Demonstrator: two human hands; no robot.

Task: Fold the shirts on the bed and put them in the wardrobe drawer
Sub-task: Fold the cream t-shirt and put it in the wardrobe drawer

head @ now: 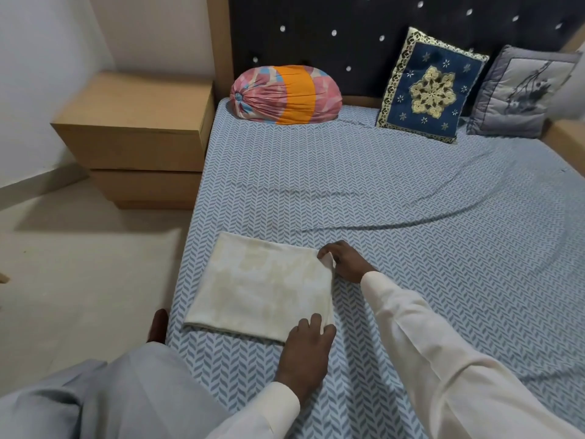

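A cream shirt [259, 286] with a faint pale pattern lies folded into a flat rectangle near the bed's front left edge. My left hand [305, 346] grips its near right corner, fingers curled over the edge. At the far right corner, my right hand [343, 259] pinches the fabric between thumb and fingers. Both arms wear long white sleeves. No other shirt and no wardrobe drawer are in view.
The bed [411, 217] has a blue herringbone sheet with long wrinkles. A pink and orange bolster [285, 95], a navy embroidered cushion [430, 87] and a grey cushion [522, 93] lean at the dark headboard. A wooden bedside cabinet [136, 137] stands left, on the pale floor.
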